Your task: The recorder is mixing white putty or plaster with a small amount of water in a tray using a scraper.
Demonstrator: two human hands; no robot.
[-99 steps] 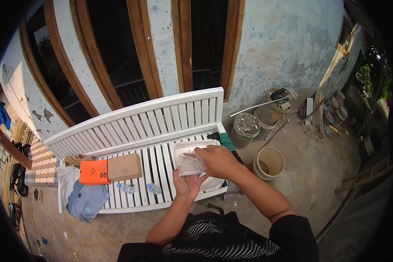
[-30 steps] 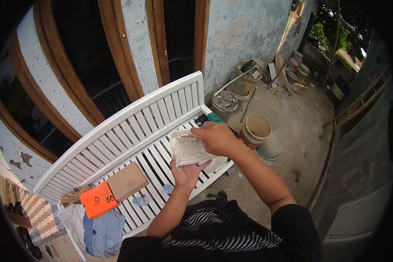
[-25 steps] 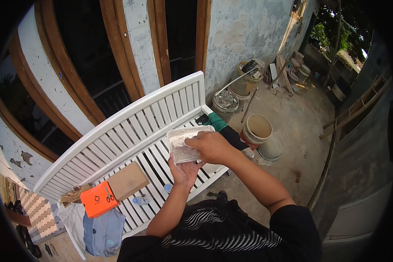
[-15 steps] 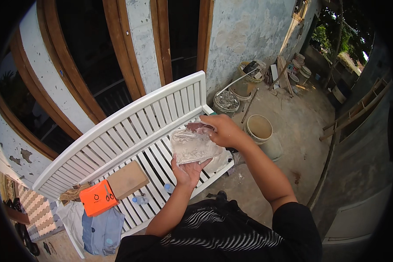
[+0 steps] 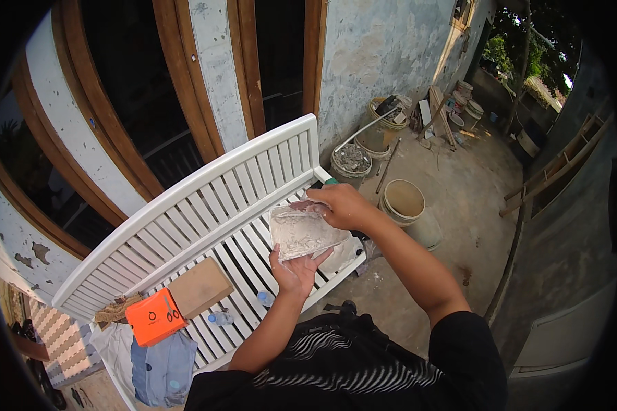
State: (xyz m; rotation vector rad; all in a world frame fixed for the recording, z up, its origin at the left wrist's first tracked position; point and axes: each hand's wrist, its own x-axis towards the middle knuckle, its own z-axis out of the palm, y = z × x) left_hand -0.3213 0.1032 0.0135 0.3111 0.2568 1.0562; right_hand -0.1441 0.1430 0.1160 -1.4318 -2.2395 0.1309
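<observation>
My left hand point(image 5: 295, 277), palm up, supports a shallow rectangular tray point(image 5: 273, 229) from its near side, thumb at the left edge. Rough off-white paste point(image 5: 308, 236) coats the tray's inside. At the far edge, my right hand point(image 5: 344, 207) is closed around a thin reddish-brown flat piece point(image 5: 306, 204), smeared with white. Its lower part meets the paste, and the fingers hide much of it; I cannot tell its exact kind. Both hands are above the right end of a white slatted bench point(image 5: 313, 147).
On the bench are an orange box point(image 5: 154, 316), a brown board-like block point(image 5: 200, 288), small clear bottles point(image 5: 221, 318) and a grey-blue bag point(image 5: 161, 370). Buckets point(image 5: 403, 200) and a rubble-filled pail point(image 5: 352, 161) stand on the concrete floor. A wooden ladder point(image 5: 559, 168) leans at right.
My right hand has shifted slightly left and down with the flat piece. The tray is tilted so its hollow shows more, and the whole view has moved a little.
</observation>
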